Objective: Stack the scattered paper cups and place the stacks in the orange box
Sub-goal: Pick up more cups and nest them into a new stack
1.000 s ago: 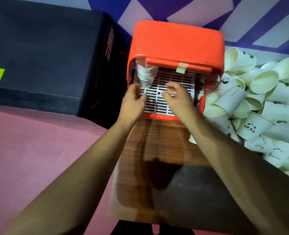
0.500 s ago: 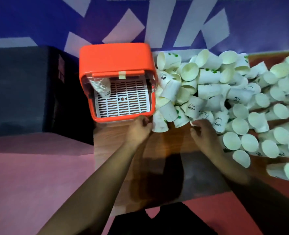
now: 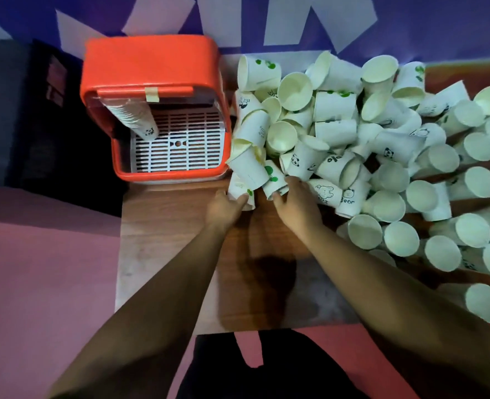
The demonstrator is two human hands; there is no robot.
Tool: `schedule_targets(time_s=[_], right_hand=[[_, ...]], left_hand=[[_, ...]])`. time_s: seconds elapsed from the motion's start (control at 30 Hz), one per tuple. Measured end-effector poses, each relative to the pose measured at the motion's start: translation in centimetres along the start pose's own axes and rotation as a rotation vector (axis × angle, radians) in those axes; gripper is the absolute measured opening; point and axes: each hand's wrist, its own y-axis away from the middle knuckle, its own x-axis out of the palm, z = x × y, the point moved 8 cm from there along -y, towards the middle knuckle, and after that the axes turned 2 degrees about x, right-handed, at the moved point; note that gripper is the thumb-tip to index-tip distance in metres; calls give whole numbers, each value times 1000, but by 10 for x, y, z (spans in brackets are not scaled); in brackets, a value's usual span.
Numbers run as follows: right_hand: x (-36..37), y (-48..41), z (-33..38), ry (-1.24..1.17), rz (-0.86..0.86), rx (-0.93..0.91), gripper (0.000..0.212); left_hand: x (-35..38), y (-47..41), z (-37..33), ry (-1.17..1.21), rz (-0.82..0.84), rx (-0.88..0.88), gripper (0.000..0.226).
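The orange box [image 3: 151, 61] stands at the left end of the wooden table [image 3: 166, 243], its white slatted floor showing. A stack of paper cups [image 3: 136, 118] leans in its left corner. A big heap of loose white paper cups [image 3: 353, 139] covers the table to the right of the box. My left hand [image 3: 225, 207] grips a cup [image 3: 239, 191] at the heap's near-left edge. My right hand [image 3: 295, 205] has its fingers on a green-dotted cup [image 3: 274, 180] right beside it.
A dark cabinet [image 3: 13, 110] sits left of the box. A purple wall with white shapes [image 3: 410, 24] rises behind. The pink floor [image 3: 36, 283] lies at the left, below the table. Bare wood shows in front of the box between my forearms.
Both hands have left the box, where the stack now leans, and moved right to the heap's near-left edge. My view has swung right, showing far more cups.
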Motion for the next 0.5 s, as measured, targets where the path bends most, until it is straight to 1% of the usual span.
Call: schedule_targets(time_s=[0.07,0.13,0.2,0.27,0.3,0.4,0.5], right_hand=[[-2,3,-6,-2,-17,1,45],[1,7,-10,-29,19,14,49],[7,9,-13,-55,85,48,56],[11,8,-15,-146,154,128,58],[12,8,-16,-205,177,177,57],[13,6,-18,-310,222,274,60],[5,12,-18,-355,231,284,57]], left_hand=[[4,10,17,75,-9,-23,67],[2,21,38,136,-55,-53,72],[-1,45,43,113,-79,-58,65],[-9,67,42,33,-124,-28,55],[-12,71,44,6,-154,2,54],[-21,87,36,-57,-204,103,68],[-28,91,29,-156,-221,199,81]])
